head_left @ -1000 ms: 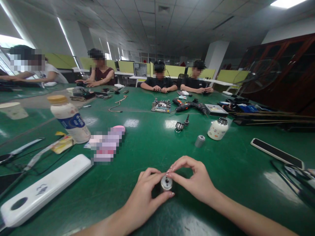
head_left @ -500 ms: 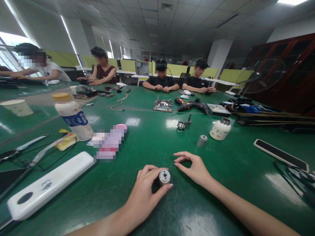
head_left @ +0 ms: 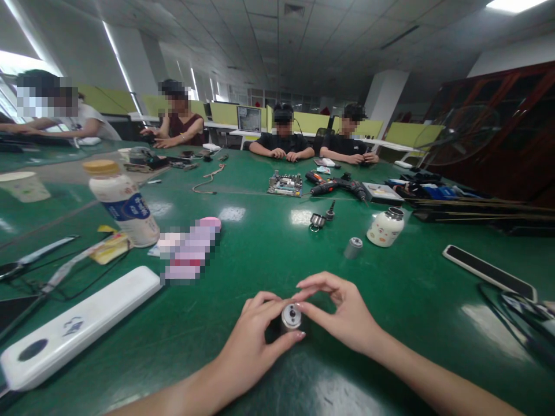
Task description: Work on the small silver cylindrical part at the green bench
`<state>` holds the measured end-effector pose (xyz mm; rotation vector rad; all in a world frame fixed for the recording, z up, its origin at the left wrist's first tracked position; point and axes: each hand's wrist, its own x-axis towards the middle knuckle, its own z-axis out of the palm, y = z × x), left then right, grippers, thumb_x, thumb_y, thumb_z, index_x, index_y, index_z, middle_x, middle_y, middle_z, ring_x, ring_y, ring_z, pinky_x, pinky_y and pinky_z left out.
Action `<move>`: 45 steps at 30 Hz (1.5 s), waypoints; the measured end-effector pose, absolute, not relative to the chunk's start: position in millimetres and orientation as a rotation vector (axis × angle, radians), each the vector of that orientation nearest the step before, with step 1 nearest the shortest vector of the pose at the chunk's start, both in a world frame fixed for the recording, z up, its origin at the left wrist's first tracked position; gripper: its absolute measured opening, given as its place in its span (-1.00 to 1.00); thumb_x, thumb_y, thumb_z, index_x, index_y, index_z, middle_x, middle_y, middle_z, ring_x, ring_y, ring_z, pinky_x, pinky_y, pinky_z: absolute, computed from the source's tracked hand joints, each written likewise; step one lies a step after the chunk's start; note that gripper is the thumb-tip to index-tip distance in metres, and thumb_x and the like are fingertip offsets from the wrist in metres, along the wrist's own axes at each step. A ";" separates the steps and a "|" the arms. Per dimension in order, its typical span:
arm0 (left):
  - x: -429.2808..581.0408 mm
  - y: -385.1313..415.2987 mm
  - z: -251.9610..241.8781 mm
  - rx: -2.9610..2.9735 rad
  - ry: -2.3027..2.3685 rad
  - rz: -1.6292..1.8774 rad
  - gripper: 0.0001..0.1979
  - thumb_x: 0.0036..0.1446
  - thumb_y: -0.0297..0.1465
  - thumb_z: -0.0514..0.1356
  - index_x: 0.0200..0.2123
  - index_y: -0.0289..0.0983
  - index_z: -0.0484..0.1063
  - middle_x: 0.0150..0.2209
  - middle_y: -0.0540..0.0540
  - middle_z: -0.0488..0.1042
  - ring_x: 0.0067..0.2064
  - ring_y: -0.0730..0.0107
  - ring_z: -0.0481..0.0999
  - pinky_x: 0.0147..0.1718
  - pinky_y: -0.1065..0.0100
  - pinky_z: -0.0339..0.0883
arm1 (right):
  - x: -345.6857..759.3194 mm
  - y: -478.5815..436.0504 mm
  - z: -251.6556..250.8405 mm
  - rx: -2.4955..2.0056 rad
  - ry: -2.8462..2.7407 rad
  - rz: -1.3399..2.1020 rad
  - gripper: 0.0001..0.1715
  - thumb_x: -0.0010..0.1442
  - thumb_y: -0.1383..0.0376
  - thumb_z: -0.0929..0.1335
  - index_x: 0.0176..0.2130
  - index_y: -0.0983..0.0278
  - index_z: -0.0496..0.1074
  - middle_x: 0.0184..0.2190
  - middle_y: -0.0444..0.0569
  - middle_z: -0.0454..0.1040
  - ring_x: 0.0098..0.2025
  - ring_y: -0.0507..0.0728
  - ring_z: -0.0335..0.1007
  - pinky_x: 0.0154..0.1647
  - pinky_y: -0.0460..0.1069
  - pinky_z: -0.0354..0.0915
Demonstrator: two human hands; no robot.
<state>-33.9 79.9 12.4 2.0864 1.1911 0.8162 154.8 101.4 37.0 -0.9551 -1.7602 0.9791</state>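
1. Back from its hover half a second ago, the right hand (head_left: 347, 315) meets the small metal cylinder (head_left: 291, 316) again, with thumb and forefinger pinching at its upper rim.
2. The left hand (head_left: 255, 341) is closed around the cylinder's body, thumb below and fingers behind, holding it low over the green table (head_left: 269, 254) near the person's own edge.
3. The grip is by fingertips only. By the look of it, the smooth round part could slip and roll across the glossy tabletop toward the second cylinder (head_left: 352, 247) and the white jar (head_left: 385, 227).
4. The left fingers hide the cylinder's lower half, so whether it touches the table cannot be told. The dark hole in its face is too small to read.
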 end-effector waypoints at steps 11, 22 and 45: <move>-34.7 79.7 10.7 2.096 1.146 0.802 -0.72 0.14 -0.25 0.25 -0.06 -0.10 0.47 -0.17 -0.06 0.49 -0.08 0.20 0.38 -0.11 0.22 0.26 | 151.7 91.3 36.9 -0.928 -1.890 0.719 -0.89 0.14 0.31 0.41 -0.25 0.17 0.52 -0.33 -0.11 0.59 -0.25 0.08 0.53 -0.16 -0.02 0.42; -34.8 79.8 11.2 2.128 1.120 0.785 -0.75 0.15 -0.29 0.26 -0.08 -0.10 0.46 -0.16 -0.03 0.49 -0.08 0.23 0.37 -0.10 0.25 0.24 | 150.4 92.4 36.8 -0.749 -2.070 0.554 -0.91 0.18 0.35 0.40 -0.28 0.14 0.50 -0.38 -0.18 0.60 -0.32 0.05 0.50 -0.05 0.03 0.31; -35.0 78.0 12.0 2.110 1.152 0.797 -0.76 0.11 -0.31 0.28 -0.11 -0.10 0.49 -0.18 -0.03 0.49 -0.07 0.21 0.38 -0.09 0.21 0.28 | 150.9 90.9 41.0 -0.979 -1.990 0.715 -0.84 0.06 0.37 0.46 -0.30 0.14 0.51 -0.37 -0.20 0.58 -0.25 0.06 0.44 -0.13 0.01 0.25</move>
